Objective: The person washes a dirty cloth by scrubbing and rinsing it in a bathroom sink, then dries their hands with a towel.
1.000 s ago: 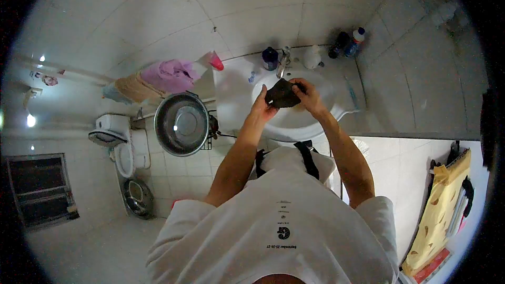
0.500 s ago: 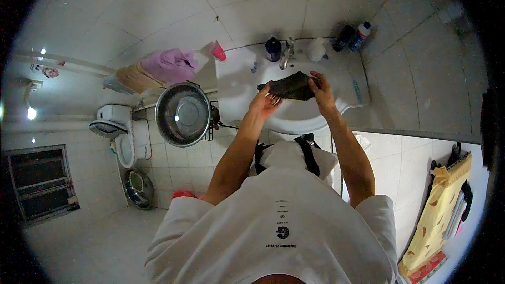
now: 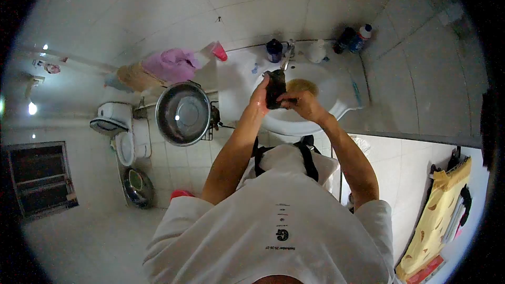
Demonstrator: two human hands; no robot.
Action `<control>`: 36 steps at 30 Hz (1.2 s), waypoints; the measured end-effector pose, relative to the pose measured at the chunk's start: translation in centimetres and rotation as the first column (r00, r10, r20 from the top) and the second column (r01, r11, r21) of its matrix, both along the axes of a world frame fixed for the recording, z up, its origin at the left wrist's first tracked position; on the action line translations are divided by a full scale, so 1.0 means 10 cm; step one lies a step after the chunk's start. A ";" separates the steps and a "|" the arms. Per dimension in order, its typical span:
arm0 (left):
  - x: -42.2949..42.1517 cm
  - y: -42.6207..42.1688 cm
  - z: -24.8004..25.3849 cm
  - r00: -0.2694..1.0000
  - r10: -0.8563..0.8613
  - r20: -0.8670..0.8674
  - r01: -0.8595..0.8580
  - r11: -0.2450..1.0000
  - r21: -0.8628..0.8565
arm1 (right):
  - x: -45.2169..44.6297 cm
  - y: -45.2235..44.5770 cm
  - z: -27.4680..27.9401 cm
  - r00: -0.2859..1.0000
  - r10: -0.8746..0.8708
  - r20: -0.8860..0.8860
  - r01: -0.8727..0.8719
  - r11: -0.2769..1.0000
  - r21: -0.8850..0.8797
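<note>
A dark, limp piece of cloth (image 3: 275,88) is bunched upright above the white washbasin (image 3: 329,87); its exact kind is not clear. My left hand (image 3: 259,98) grips its left side, with the thumb near the top. On the lower right, the fingers of my right hand (image 3: 305,105) pinch the cloth's edge. Behind the hands, yellowish-brown water (image 3: 302,85) shows in the bowl. The metal tap (image 3: 286,60) stands just beyond the cloth, and its spout is partly hidden.
Along the basin's back edge stand a dark blue jar (image 3: 273,50), a white bottle (image 3: 316,51) and a blue-and-white bottle (image 3: 361,39). A pink cup (image 3: 218,51) sits at the left corner. Left of the basin is a large metal bowl (image 3: 183,113); purple cloth (image 3: 171,64) hangs behind it.
The cloth went from stretched sideways between both hands to bunched upright at my left hand. My right hand moved left and lower. The brownish water has come into view.
</note>
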State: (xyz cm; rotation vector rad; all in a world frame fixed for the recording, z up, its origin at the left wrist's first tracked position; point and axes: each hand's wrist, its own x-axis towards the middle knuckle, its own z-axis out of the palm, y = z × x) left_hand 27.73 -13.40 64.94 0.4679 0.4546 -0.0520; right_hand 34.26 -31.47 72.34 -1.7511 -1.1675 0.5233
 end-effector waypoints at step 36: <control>0.11 -0.33 0.35 0.891 -0.414 -0.186 0.382 0.463 0.800 | 0.41 0.02 0.08 0.602 -0.478 -0.639 0.440 0.867 -0.234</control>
